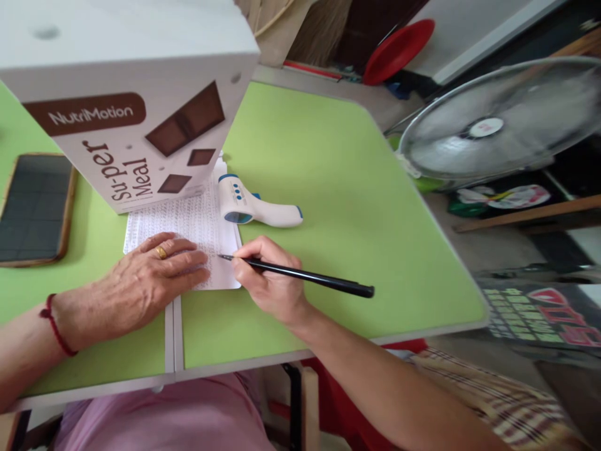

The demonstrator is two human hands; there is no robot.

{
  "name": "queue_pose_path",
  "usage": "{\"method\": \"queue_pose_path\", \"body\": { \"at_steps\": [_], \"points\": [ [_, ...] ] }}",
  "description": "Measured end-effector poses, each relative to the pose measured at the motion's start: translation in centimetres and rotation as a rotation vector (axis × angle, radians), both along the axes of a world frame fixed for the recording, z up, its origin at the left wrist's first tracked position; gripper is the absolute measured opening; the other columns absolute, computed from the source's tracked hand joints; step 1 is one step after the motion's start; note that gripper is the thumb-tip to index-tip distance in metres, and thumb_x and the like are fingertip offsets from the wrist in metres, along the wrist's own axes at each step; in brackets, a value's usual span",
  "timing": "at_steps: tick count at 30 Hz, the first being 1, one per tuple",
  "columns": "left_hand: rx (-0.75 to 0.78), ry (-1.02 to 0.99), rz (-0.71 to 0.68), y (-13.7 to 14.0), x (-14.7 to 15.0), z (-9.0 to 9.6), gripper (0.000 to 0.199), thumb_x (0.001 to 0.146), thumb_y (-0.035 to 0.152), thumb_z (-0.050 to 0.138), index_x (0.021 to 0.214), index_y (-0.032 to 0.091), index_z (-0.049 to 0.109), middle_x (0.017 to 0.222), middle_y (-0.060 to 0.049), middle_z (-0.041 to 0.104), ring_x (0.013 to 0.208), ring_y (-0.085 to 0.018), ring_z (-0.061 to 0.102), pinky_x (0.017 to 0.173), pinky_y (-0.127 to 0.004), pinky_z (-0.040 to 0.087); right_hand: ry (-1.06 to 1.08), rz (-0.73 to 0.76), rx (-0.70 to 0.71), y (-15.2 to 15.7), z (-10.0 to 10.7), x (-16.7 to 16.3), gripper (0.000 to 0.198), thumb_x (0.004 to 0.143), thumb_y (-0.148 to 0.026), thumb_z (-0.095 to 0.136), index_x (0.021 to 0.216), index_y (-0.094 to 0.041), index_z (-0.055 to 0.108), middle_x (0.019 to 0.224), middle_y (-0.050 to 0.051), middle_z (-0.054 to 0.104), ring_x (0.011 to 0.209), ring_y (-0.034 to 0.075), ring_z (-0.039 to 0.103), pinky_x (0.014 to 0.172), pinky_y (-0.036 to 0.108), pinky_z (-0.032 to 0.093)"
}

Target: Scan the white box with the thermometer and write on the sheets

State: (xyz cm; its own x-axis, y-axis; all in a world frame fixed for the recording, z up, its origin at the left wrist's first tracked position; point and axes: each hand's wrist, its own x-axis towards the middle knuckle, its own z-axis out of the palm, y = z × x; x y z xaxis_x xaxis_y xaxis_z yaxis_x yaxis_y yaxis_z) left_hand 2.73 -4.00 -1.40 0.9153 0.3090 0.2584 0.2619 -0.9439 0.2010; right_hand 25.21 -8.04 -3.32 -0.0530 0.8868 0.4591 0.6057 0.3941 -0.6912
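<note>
Just below frame centre, the right hand point(275, 282) pinches the pen point(323, 279) (probably light, stiff, best held near its tip) while the left hand point(145, 279) lies flat on paper point(188, 219).

We held our ungloved left hand point(141, 285) palm down, its fingers point(188, 262) extended, one circled by a gold-coloured metal ring point(161, 252); our bare left forearm point(25, 351) slanted in from the left, a thin red cord bracelet point(53, 326) around its wrist point(70, 316); our ungloved right hand point(275, 279) curled into a pinch; our bare right forearm point(375, 379) reached up from the lower right.
</note>
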Motion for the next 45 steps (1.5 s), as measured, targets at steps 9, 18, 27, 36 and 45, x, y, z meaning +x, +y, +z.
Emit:
{"method": "queue_pose_path", "body": {
  "at_steps": [9, 18, 27, 36, 45],
  "points": [
    [-0.011, -0.007, -0.003, -0.01, -0.17, 0.01, 0.034, 0.099, 0.010, 0.033, 0.124, 0.013, 0.056, 0.128, -0.010, 0.058, 0.119, -0.025, 0.049, 0.105, -0.045, 0.038, 0.067, 0.006, -0.030, -0.11, 0.03, 0.10, 0.011, 0.079, -0.017, 0.054, 0.068, -0.021, 0.052, 0.054, -0.007, 0.052, 0.042, 0.007, 0.044, 0.041, 0.019, 0.037],
    [-0.010, -0.009, 0.004, 0.02, -0.24, -0.05, 0.034, 0.099, 0.010, 0.033, 0.124, 0.015, 0.055, 0.129, -0.009, 0.058, 0.120, -0.025, 0.049, 0.106, -0.045, 0.039, 0.051, -0.020, -0.048, -0.16, 0.17, 0.42, 0.011, 0.078, -0.017, 0.054, 0.069, -0.021, 0.051, 0.053, -0.007, 0.052, 0.041, 0.007, 0.044, 0.040, 0.020, 0.036],
    [-0.002, -0.016, 0.001, 0.07, -0.22, -0.17, 0.033, 0.099, 0.010, 0.034, 0.124, 0.015, 0.056, 0.128, -0.009, 0.058, 0.119, -0.024, 0.049, 0.107, -0.045, 0.038, 0.027, -0.024, -0.022, -0.13, 0.10, 0.26, 0.011, 0.078, -0.017, 0.055, 0.068, -0.021, 0.052, 0.054, -0.007, 0.051, 0.042, 0.006, 0.043, 0.042, 0.019, 0.036],
    [-0.013, -0.012, -0.008, 0.05, -0.18, 0.10, 0.033, 0.099, 0.009, 0.034, 0.124, 0.013, 0.055, 0.130, -0.010, 0.058, 0.119, -0.025, 0.049, 0.104, -0.045, 0.039, 0.037, -0.017, -0.026, -0.16, 0.15, 0.41, 0.012, 0.077, -0.017, 0.055, 0.067, -0.022, 0.051, 0.053, -0.006, 0.053, 0.042, 0.007, 0.045, 0.041, 0.020, 0.037],
    [-0.028, -0.027, -0.011, 0.10, -0.11, 0.15, 0.033, 0.099, 0.009, 0.034, 0.123, 0.013, 0.056, 0.129, -0.010, 0.058, 0.118, -0.025, 0.051, 0.104, -0.046, 0.040, 0.099, -0.024, -0.060, -0.15, -0.13, 0.25, 0.010, 0.078, -0.019, 0.055, 0.068, -0.021, 0.054, 0.054, -0.006, 0.054, 0.042, 0.007, 0.046, 0.041, 0.020, 0.038]
  ]
}}
